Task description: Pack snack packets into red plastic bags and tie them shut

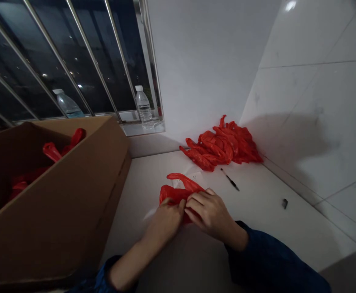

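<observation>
"What have the hands got there?"

"A thin, crumpled red plastic bag [174, 195]. The left hand [168, 213] has its fingers curled in, pinching the near edge; the right hand [206, 209], almost touching it, has bent fingers gripping the same bag. One long, narrow end sticks out past the fingertips."

"And just beyond them?"

"A small white paper slip with dark marks [197, 177], partly behind the bag, flat on the white surface [257, 215]. Ahead and to the right of the right hand lies a slim black pen [230, 180]."

"Further out?"

"Past the pen, a heap of bunched red plastic bags [223, 144] against the wall. Well right of the right hand, a small dark object [284, 203]; I can't tell what."

"Over on the left?"

"A large brown cardboard box [83, 199], with more red plastic [52, 151] inside. Beyond it, by the barred window, stands a clear plastic bottle with a white cap [145, 110]."
</observation>
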A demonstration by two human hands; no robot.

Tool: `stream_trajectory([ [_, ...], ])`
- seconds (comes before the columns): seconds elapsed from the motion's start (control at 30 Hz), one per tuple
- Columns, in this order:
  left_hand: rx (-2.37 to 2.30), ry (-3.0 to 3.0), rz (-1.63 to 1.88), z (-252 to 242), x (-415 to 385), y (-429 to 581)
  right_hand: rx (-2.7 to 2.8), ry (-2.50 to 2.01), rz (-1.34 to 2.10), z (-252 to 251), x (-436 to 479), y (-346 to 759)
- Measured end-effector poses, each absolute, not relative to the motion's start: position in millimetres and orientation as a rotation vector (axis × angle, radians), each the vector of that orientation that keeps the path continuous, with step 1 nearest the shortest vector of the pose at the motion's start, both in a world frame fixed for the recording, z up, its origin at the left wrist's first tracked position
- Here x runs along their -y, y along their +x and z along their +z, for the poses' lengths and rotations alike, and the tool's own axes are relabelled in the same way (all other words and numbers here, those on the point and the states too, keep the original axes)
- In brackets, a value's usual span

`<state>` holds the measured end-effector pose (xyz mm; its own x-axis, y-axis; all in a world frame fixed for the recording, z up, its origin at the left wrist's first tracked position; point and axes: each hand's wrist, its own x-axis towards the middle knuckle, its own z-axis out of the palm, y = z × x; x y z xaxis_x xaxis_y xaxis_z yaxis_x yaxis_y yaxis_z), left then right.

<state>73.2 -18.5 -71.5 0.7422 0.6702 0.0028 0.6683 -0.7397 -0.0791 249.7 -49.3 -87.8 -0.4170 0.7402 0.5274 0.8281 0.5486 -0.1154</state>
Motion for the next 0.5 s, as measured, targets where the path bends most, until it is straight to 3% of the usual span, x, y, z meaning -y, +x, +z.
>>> stream_trajectory([
  [0.33,1.476,-2.727,0.104,-93,17,67,2.293,-1.998,0.024,-103,54,267],
  [0.5,1.485,-2.745,0.012,-89,16,75,2.338,-2.094,0.174,-112,54,277],
])
